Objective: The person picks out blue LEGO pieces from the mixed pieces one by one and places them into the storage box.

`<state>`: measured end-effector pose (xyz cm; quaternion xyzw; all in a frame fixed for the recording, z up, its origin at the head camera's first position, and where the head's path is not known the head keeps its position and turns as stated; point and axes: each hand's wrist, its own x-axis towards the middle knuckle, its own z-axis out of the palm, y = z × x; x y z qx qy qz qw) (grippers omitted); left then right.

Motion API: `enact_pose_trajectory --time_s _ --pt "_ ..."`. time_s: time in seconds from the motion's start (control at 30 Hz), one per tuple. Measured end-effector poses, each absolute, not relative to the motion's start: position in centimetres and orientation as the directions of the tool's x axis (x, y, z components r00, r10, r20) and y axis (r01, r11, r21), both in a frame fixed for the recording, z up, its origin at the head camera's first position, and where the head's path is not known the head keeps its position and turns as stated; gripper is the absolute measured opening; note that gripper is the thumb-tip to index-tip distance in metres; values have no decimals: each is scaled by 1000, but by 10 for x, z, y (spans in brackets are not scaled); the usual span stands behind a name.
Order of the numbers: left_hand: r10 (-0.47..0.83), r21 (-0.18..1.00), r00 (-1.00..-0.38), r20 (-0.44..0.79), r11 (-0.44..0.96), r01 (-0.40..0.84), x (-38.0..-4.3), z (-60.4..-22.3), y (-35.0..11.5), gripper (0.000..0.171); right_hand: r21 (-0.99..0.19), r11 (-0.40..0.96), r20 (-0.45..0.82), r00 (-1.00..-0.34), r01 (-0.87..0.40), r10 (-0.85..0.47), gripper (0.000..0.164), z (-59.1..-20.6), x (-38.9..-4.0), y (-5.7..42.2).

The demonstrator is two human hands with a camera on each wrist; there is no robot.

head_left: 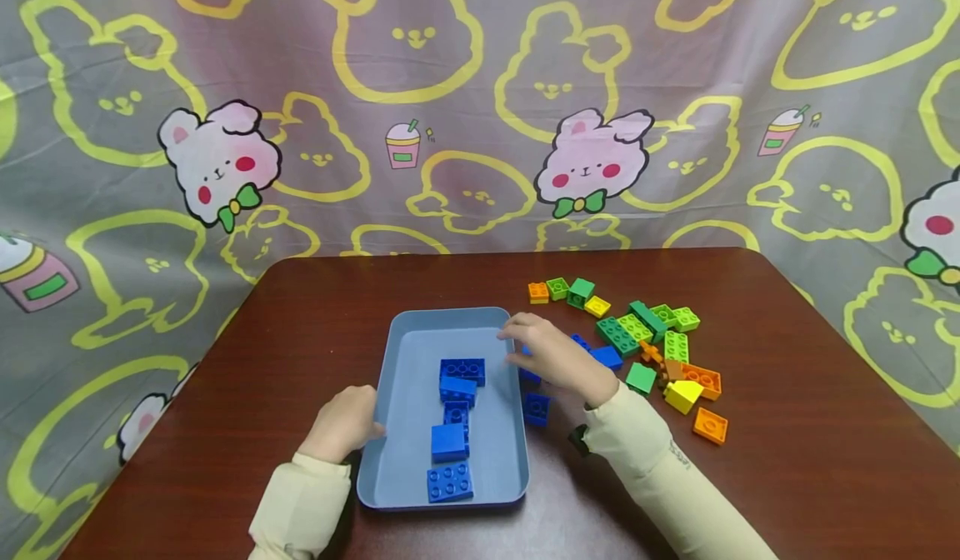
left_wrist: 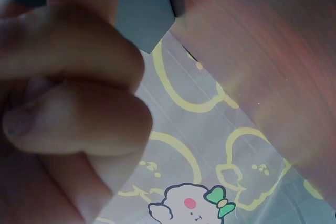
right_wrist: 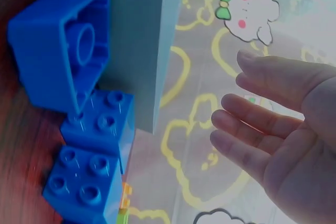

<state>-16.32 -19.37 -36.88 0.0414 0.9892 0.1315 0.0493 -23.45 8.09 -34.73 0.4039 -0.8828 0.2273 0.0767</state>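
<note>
Tray [head_left: 411, 377] stands on the table [head_left: 225, 393], five blue blocks [head_left: 450, 482] inside, running near to far. Hands are apart: left hand [head_left: 336, 421] grips the tray's left rim, fingers curled; right hand [head_left: 557, 356], fingers extended and holding nothing, is at the right rim. Loose blue blocks [head_left: 536, 409] lie just right; green, yellow and orange blocks [head_left: 677, 347] farther right.

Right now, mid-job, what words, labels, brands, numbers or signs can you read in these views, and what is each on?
No text is readable.
Right sleeve: small dark marks, perhaps lettering, too small and blurred to read.
Left sleeve: faint mark near its lower edge, unreadable.
Blue bricks, tray, backdrop: nothing legible.
</note>
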Motion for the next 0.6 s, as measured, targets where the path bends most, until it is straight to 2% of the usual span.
enact_pose_trajectory --time_s 0.6 --pt "74 261 -990 -122 964 40 -165 -371 -191 18 -425 603 340 -736 -675 -586 27 -344 -234 109"
